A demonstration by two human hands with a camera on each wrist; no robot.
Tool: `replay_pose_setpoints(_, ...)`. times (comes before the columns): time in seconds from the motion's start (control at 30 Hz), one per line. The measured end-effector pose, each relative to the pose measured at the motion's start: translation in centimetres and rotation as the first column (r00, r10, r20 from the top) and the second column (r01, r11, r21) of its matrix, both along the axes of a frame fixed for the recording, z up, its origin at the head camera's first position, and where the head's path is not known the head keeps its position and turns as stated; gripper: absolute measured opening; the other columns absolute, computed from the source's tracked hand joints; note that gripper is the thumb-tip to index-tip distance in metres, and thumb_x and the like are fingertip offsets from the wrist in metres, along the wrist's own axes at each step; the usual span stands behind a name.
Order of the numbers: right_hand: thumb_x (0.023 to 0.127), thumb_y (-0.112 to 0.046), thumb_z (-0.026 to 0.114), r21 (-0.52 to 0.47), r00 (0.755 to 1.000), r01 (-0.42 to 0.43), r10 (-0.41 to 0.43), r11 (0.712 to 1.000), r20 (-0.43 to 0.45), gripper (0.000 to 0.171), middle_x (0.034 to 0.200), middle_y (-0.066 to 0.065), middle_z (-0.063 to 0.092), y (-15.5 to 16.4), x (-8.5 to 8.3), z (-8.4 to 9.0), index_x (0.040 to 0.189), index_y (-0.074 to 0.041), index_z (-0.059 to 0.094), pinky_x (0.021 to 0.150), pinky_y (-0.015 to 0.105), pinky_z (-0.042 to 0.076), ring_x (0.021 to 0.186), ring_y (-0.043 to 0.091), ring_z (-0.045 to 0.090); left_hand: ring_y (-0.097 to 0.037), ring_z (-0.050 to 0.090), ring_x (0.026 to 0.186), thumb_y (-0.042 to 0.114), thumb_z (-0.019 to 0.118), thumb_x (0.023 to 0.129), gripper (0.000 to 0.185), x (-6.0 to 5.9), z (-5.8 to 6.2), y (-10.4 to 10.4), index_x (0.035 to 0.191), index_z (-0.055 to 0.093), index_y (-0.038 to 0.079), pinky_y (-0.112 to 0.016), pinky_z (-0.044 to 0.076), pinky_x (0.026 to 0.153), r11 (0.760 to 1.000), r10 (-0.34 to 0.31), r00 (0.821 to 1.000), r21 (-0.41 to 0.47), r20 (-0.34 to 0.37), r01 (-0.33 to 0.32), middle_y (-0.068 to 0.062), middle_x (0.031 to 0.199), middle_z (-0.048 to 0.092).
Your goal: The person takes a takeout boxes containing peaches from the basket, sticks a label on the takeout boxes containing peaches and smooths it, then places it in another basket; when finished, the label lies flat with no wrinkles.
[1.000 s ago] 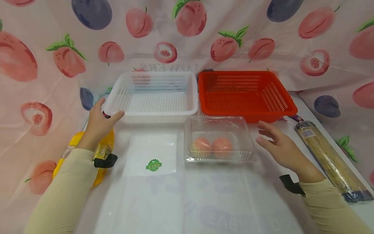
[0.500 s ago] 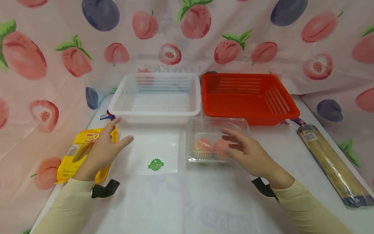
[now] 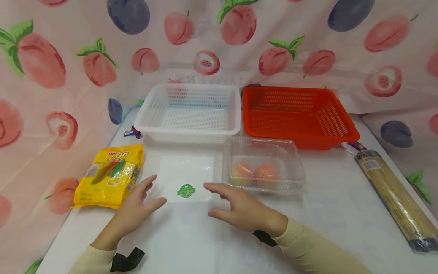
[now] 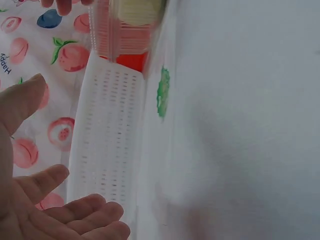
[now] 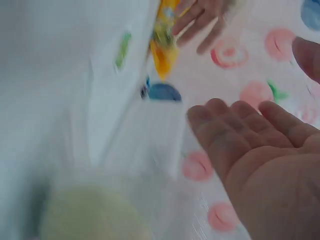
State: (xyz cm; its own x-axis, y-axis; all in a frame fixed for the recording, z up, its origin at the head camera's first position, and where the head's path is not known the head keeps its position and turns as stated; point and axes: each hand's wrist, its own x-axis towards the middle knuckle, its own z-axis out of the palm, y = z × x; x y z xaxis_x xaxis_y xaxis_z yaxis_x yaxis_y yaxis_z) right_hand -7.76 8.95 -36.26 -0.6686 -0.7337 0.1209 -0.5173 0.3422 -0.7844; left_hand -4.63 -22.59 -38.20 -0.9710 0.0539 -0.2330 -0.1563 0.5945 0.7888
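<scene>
Head view downward, wrist views close

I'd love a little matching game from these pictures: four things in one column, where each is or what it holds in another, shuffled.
1. yellow packet
2. clear box
3. red basket
4. green emblem

A. at the back, beside the white basket
B. in the head view, between the left hand and right hand
C. near the table's left edge
D. holding two pinkish round things

Pairs: 1-C, 2-D, 3-A, 4-B
</scene>
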Motion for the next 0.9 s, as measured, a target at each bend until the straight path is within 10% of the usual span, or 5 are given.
replay_pose_setpoints(0.63,0.094,-0.038,0.070,0.341,0.985,-0.001,-0.059,0.940,0.164,0.072,0.148,0.006,0.050,-4.3,-1.5,-3.4,0.151,-0.006,0.042,0.112,0.033,0.036,0.136,0.018,0.046,-0.047,0.028,0.143,0.047,0.071,0.091,0.088,0.0,-1.7,0.3,0.157,0.027,0.009,-0.061,0.031,0.110,0.998,0.043,0.994,-0.044,0.105,-0.038,-0.026,0.159,0.025)
replay_pose_setpoints(0.9,0.092,-0.038,0.071,0.365,0.984,-0.001,-0.065,0.931,0.167,0.073,0.147,0.006,0.051,-4.6,-1.9,-3.8,0.152,-0.008,0.041,0.112,0.033,0.036,0.135,0.018,0.047,-0.037,0.052,0.119,0.041,0.068,0.095,0.083,-1.0,-2.4,-0.3,0.158,0.024,0.009,-0.045,0.051,0.096,0.994,0.103,0.985,0.024,0.137,-0.107,-0.027,0.150,0.036)
